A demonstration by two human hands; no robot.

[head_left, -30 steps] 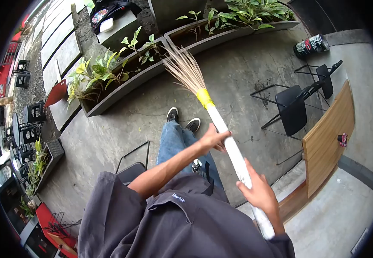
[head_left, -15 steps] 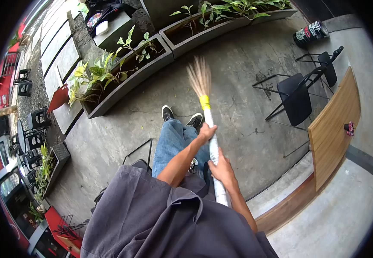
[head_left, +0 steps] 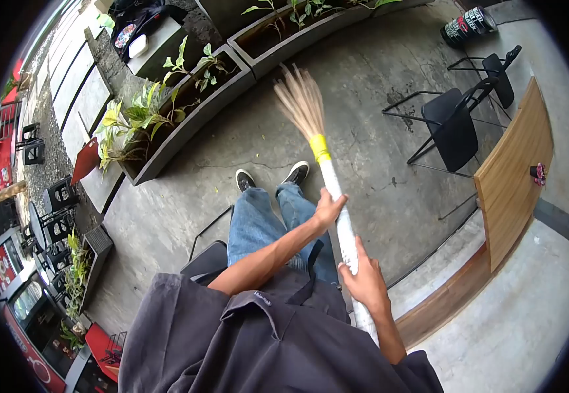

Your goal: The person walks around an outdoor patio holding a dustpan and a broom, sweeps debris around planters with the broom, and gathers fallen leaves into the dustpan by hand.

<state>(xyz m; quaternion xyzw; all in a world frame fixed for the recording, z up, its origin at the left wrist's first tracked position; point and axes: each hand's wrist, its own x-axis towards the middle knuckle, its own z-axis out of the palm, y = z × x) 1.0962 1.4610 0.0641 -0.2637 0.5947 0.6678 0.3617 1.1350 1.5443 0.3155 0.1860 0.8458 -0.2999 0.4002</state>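
**Broom (head_left: 346, 236) in a two-handed grip, slanted back toward planter (head_left: 192, 123)**

Now angled forward and left of the hands, after pointing straighter ahead half a second ago. Closer to the planter than at that moment, with the bristles (head_left: 302, 105) fanned out over the floor (head_left: 363, 131), well beyond the left hand (head_left: 329, 208). A full second ago, overlapping the planter's edge from this viewpoint; now just short of it. Judging by this back-and-forth, probably mid-swing rather than at rest. Too blurred at the tips to tell whether touching the floor.

Held at two places along the white handle (head_left: 331, 175). Farther forward, a little below the yellow band (head_left: 320, 149), with the left hand wrapped around and fingers curled. Nearer the body, with the right hand (head_left: 365, 278) wrapped around too, one finger seeming to stretch along the handle. No spread palm on either side; only a short bare length between the two grips.

Reaching across the body with the left forearm, over the jeans (head_left: 255, 219). Angling forward and inward with the right forearm, from the dark sleeve (head_left: 422, 370).

Ahead and left of the left hand, two shoes (head_left: 297, 171). Well to the right of both hands, a black chair (head_left: 451, 128) and a wooden panel (head_left: 513, 173).
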